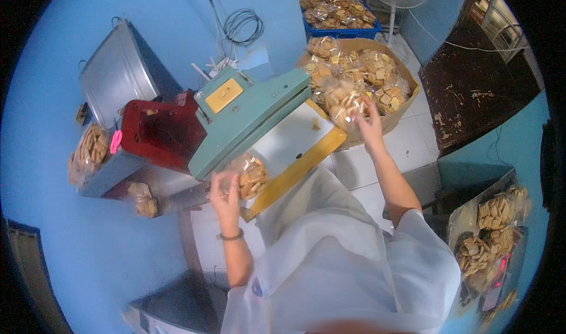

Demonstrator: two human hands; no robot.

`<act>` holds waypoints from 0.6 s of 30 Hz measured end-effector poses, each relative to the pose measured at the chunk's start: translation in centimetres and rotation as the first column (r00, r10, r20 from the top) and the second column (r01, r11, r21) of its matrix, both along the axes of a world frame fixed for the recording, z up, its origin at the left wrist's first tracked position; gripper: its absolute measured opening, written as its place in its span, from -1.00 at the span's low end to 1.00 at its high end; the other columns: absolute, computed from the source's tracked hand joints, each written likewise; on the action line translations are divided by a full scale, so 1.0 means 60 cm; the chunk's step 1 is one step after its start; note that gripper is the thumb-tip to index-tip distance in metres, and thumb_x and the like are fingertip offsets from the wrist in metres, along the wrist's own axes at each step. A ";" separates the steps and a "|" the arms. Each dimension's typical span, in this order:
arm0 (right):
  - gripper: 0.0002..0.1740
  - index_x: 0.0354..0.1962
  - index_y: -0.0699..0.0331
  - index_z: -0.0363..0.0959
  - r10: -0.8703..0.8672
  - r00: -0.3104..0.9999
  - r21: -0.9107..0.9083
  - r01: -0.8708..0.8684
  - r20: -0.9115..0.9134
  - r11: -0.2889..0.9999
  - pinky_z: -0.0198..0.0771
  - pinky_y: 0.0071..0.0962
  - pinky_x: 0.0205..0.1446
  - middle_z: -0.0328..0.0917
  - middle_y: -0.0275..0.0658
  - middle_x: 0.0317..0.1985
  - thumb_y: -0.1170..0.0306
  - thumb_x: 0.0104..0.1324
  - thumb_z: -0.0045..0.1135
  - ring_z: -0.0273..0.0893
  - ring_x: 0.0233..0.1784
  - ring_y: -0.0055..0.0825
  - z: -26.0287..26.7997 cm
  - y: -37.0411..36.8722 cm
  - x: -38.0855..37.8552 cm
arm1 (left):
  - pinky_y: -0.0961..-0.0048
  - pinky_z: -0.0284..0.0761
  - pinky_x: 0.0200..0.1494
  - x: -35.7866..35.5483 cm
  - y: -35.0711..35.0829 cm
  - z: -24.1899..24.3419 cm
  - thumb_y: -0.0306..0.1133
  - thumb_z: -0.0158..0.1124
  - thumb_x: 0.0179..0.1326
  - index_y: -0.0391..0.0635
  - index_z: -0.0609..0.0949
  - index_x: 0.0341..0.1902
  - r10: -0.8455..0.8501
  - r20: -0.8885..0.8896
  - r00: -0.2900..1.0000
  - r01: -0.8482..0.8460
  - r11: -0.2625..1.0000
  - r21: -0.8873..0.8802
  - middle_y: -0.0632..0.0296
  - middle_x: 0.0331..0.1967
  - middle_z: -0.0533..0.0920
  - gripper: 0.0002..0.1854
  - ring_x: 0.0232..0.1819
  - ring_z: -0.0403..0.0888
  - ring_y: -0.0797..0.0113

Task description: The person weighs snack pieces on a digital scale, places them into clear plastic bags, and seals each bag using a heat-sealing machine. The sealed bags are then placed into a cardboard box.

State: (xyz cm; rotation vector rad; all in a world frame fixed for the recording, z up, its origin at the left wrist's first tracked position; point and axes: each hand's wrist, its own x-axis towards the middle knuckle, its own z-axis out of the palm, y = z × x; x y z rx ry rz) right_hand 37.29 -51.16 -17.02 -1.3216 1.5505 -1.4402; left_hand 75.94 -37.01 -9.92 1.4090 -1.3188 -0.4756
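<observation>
My left hand (224,197) is at the left end of a green bag sealer (252,117), right beside a clear plastic bag of crackers (254,180). That bag lies on the sealer's white and yellow tray (283,135). The fingers seem to touch the bag's left edge; whether they pinch it is unclear. My right hand (370,126) holds another clear bag of crackers (344,102), blurred, at the near edge of a cardboard box (409,99). Several more filled bags (380,71) are heaped in the box.
Behind the box stand a blue crate (347,34) of bags and a fan (393,7). A red plastic chair or container (159,126) and a metal tray (119,73) are at left. Filled bags (482,250) rest by a lit scale display (502,267) at right.
</observation>
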 end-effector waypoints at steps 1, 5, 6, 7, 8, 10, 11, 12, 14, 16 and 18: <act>-0.29 0.37 0.23 0.17 -0.019 0.997 -0.009 0.020 0.071 1.000 0.45 -0.36 0.15 0.30 -0.14 0.29 0.34 0.31 0.18 0.37 0.25 -0.32 -0.004 -0.028 -0.018 | 0.20 0.24 0.40 -0.008 -0.002 -0.007 -0.58 0.21 0.26 -0.22 0.55 -0.14 -0.012 -0.088 0.996 0.011 1.000 -0.008 0.19 -0.20 0.62 -0.88 -0.08 0.56 0.37; -0.33 0.40 0.22 0.14 -0.068 0.901 -0.028 0.088 0.429 0.996 0.48 -0.44 0.07 0.28 -0.17 0.32 0.29 0.40 0.11 0.36 0.25 -0.37 0.020 -0.154 -0.053 | 0.35 0.34 0.30 -0.037 -0.013 -0.024 -0.62 0.15 0.30 -0.23 0.46 0.05 0.001 -0.168 0.986 -0.018 0.994 -0.103 0.08 0.06 0.53 -0.74 0.16 0.48 0.27; -0.33 0.41 0.21 0.14 -0.027 0.855 -0.094 0.088 0.518 0.992 0.49 -0.45 0.04 0.28 -0.16 0.33 0.27 0.41 0.10 0.38 0.23 -0.37 0.031 -0.183 -0.052 | 0.34 0.34 0.30 -0.041 -0.012 -0.025 -0.62 0.15 0.30 -0.23 0.47 0.04 0.021 -0.144 0.989 -0.045 0.986 -0.163 0.07 0.08 0.53 -0.75 0.21 0.46 0.25; -0.36 0.37 0.28 0.18 -0.083 0.915 -0.104 0.135 0.396 0.985 0.43 -0.41 0.12 0.33 -0.10 0.29 0.26 0.41 0.09 0.40 0.23 -0.34 0.041 -0.209 -0.044 | 0.33 0.35 0.30 -0.042 -0.014 -0.027 -0.62 0.15 0.30 -0.23 0.48 0.03 0.057 -0.123 0.991 -0.080 0.978 -0.190 0.06 0.09 0.53 -0.76 0.26 0.44 0.23; -0.37 0.34 0.34 0.22 -0.117 0.959 -0.151 0.160 0.259 0.975 0.38 -0.38 0.20 0.38 -0.04 0.26 0.25 0.40 0.09 0.42 0.23 -0.30 0.052 -0.229 -0.033 | 0.31 0.34 0.31 -0.040 -0.014 -0.027 -0.61 0.16 0.29 -0.23 0.50 0.01 0.042 -0.096 0.994 -0.060 0.980 -0.187 0.05 0.12 0.52 -0.78 0.30 0.41 0.20; -0.41 0.26 0.41 0.31 -0.106 0.991 -0.155 0.118 0.082 0.981 0.35 -0.32 0.25 0.47 0.05 0.19 0.24 0.38 0.10 0.47 0.19 -0.25 0.068 -0.231 -0.004 | 0.28 0.31 0.33 -0.031 -0.013 -0.028 -0.61 0.16 0.29 -0.23 0.54 -0.04 0.042 -0.055 0.998 -0.048 0.990 -0.131 0.05 0.16 0.51 -0.81 0.37 0.35 0.14; -0.43 0.25 0.37 0.35 0.009 1.000 -0.187 -0.014 -0.026 0.982 0.37 -0.31 0.22 0.49 0.03 0.17 0.24 0.37 0.12 0.47 0.18 -0.26 0.072 -0.215 0.016 | 0.27 0.32 0.33 -0.025 -0.014 -0.028 -0.61 0.16 0.28 -0.23 0.56 -0.08 0.034 -0.041 0.999 -0.040 0.990 -0.135 0.05 0.15 0.53 -0.84 0.37 0.36 0.12; -0.45 0.23 0.33 0.38 0.083 0.988 -0.120 -0.098 -0.130 0.988 0.39 -0.31 0.18 0.51 0.00 0.14 0.24 0.36 0.15 0.48 0.17 -0.27 0.077 -0.191 0.038 | 0.27 0.32 0.33 -0.021 -0.016 -0.029 -0.61 0.16 0.28 -0.23 0.58 -0.11 0.026 -0.027 0.999 -0.029 0.990 -0.138 0.06 0.13 0.54 -0.86 0.36 0.37 0.10; -0.44 0.21 0.21 0.42 0.306 0.926 -0.115 -0.336 -0.220 0.935 0.43 -0.27 0.15 0.49 -0.05 0.18 0.22 0.29 0.26 0.48 0.17 -0.25 0.087 -0.127 0.091 | 0.25 0.33 0.32 -0.016 -0.018 -0.028 -0.60 0.15 0.30 -0.24 0.60 -0.16 0.022 0.020 1.000 -0.019 0.990 -0.139 0.06 0.09 0.58 -0.90 0.35 0.39 0.08; -0.50 0.15 0.23 0.45 0.569 0.801 -0.098 -0.591 -0.184 0.800 0.42 -0.35 0.15 0.44 -0.18 0.21 0.37 0.25 0.28 0.46 0.18 -0.41 0.102 -0.061 0.140 | 0.24 0.33 0.30 -0.018 -0.020 -0.020 -0.57 0.13 0.35 -0.24 0.60 -0.19 0.030 0.087 0.996 -0.018 0.991 -0.133 0.05 0.03 0.61 -0.93 0.34 0.41 0.06; -0.44 0.16 0.16 0.44 0.664 0.697 -0.171 -0.714 -0.272 0.679 0.41 -0.33 0.19 0.40 -0.24 0.27 0.33 0.20 0.37 0.42 0.26 -0.34 0.118 0.002 0.186 | 0.22 0.39 0.25 -0.025 -0.023 -0.006 -0.57 0.18 0.33 -0.22 0.61 -0.21 0.031 0.210 0.977 0.006 0.985 -0.174 0.08 -0.09 0.66 -0.94 0.26 0.50 0.06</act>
